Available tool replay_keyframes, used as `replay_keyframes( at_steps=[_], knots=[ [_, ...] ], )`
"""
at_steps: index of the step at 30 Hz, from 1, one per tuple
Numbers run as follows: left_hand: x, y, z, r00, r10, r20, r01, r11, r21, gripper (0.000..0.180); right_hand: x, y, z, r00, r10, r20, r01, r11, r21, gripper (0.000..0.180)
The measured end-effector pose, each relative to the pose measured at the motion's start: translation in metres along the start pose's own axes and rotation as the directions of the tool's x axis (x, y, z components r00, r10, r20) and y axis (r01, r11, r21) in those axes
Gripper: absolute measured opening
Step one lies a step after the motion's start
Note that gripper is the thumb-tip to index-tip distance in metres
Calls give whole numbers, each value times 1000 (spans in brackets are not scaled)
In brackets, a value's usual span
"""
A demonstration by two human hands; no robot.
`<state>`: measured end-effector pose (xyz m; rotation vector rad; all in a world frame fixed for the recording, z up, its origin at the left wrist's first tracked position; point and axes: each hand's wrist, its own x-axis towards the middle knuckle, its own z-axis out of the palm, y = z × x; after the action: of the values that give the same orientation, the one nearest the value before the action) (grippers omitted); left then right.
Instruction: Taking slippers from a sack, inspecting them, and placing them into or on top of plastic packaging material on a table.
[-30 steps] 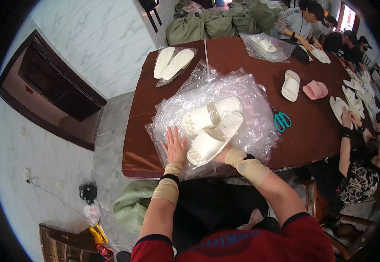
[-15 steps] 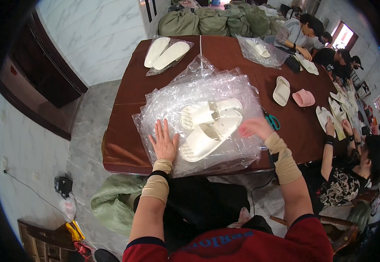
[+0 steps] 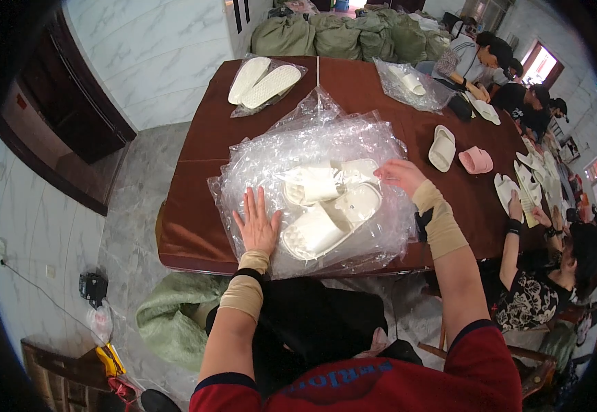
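A pair of white slippers lies side by side under glossy clear film, in a plastic bag on top of a stack of clear plastic bags. To the left of the slippers, my left hand rests flat on the stack with its fingers spread. My right hand is at the heel end of the upper slipper, its fingertips bent together at the film's edge. They seem to pinch the bag, though the thin film is hard to make out there. Both wrists wear beige wraps.
Bagged white slippers lie at the far left of the brown-covered table, another bagged pair at the far right. A loose white slipper and a pink slipper sit rightward. Co-workers handle slippers along the right side.
My right hand has moved up and left to the slippers' heel end. The lower slipper has shifted slightly. My left hand stays put; the teal-handled scissors are now hidden near my right wrist.
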<state>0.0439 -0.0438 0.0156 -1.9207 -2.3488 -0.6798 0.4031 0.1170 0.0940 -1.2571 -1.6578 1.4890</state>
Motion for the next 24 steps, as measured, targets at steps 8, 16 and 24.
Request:
replay_keyframes(
  at_steps=[8, 16, 24],
  knots=[
    [1, -2, -1, 1000, -9, 19, 9, 1000, 21, 72, -8, -17, 14, 897, 382, 222, -321, 908, -269, 34],
    [0, -5, 0, 1000, 5, -21, -5, 1000, 8, 74, 12, 9, 24, 979, 26, 204, 109, 773, -625, 47],
    [3, -4, 3, 1000, 4, -15, -4, 1000, 3, 74, 31, 34, 2, 978, 197, -67, -201, 977, -65, 49]
  ],
)
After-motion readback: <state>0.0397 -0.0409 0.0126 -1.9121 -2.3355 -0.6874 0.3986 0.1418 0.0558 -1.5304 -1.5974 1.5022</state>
